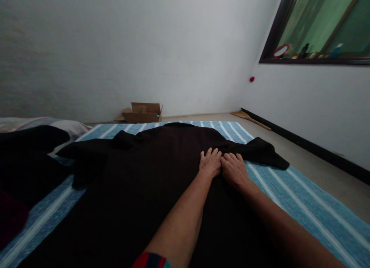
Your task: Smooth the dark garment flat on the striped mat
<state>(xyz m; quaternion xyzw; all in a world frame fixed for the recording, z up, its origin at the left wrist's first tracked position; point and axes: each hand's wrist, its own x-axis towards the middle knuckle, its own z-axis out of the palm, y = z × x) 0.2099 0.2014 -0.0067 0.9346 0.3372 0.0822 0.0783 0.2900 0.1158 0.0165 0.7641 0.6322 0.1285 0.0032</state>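
A large black garment (138, 171) lies spread flat on a blue mat with white stripes (291, 191). Its sleeves reach out to the left and right. My left hand (210, 162) and my right hand (233, 168) rest palm down, side by side and touching each other, on the garment near its right shoulder. The fingers of both hands lie flat and slightly apart, holding nothing.
More dark clothing (26, 160) is piled at the left, over a pale pillow or cover (66, 126). An open cardboard box (142, 113) stands on the floor by the far wall. A window sill (315, 60) with small items is at the upper right.
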